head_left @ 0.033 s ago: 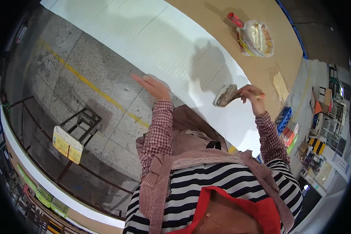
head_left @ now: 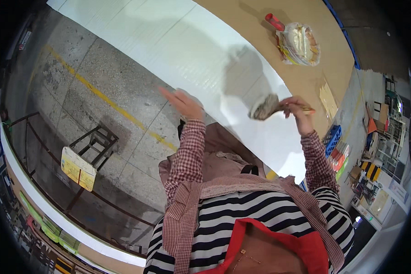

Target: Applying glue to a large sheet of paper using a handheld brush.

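My right hand (head_left: 297,110) is closed round the handle of a wide paint brush (head_left: 264,108). Its broad, pale-smeared bristle end points left over a long white sheet (head_left: 255,132); whether it touches the sheet I cannot tell. A shiny, wet-looking patch and thin lines mark the sheet's surface. At the sheet's near left edge, my left hand (head_left: 183,104) is held with fingers stretched out and nothing in it. Beyond the brush stands a plastic-lined tub (head_left: 301,45) with pale stuff inside. A red handle (head_left: 274,22) lies against its left rim.
Brown board (head_left: 246,23) extends beyond the white sheet. To the right on the floor is a blue crate (head_left: 332,140). A dark metal stool (head_left: 96,148) stands at left, near a yellow floor line (head_left: 100,96). Another long white-edged table (head_left: 55,210) curves along the lower left.
My left hand has shifted slightly right and down. The brush in my right hand has turned a little, and its handle end sits slightly farther right.
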A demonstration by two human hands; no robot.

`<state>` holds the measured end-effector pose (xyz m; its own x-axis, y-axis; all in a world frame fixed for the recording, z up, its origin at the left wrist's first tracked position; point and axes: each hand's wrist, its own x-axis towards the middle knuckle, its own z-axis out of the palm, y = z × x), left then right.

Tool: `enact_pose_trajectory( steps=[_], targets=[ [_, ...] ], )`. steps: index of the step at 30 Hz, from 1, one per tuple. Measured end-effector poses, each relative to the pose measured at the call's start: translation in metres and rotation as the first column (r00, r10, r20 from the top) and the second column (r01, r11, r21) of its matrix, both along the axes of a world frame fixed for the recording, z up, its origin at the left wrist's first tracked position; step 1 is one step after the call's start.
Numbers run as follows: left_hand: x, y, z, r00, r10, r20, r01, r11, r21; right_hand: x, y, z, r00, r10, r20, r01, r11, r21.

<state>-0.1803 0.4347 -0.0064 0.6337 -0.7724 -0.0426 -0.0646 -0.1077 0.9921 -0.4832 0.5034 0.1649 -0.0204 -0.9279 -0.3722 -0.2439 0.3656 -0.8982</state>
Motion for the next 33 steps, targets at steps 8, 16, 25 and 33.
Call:
enact_pose_trajectory(
  steps=[8, 16, 25, 33],
  targets=[
    [-0.028, 0.029, -0.015, 0.989, -0.133, 0.063, 0.132, 0.991, 0.030, -0.006, -0.068, 0.021, 0.908, -0.126, 0.400, 0.145, 0.989, -0.018],
    [-0.031, 0.029, -0.017, 0.987, -0.138, 0.078, 0.137, 0.990, 0.017, 0.075, -0.156, -0.029, 0.999, 0.045, -0.003, -0.042, 0.930, -0.365],
    [-0.027, 0.029, -0.022, 0.987, -0.115, 0.111, 0.117, 0.993, -0.013, 0.024, -0.095, -0.054, 0.991, 0.098, -0.091, -0.118, 0.962, -0.247],
    [-0.031, 0.029, -0.024, 0.984, -0.129, 0.120, 0.130, 0.992, -0.001, 0.056, -0.137, -0.041, 0.994, 0.110, 0.014, -0.099, 0.937, -0.336]
  ],
)
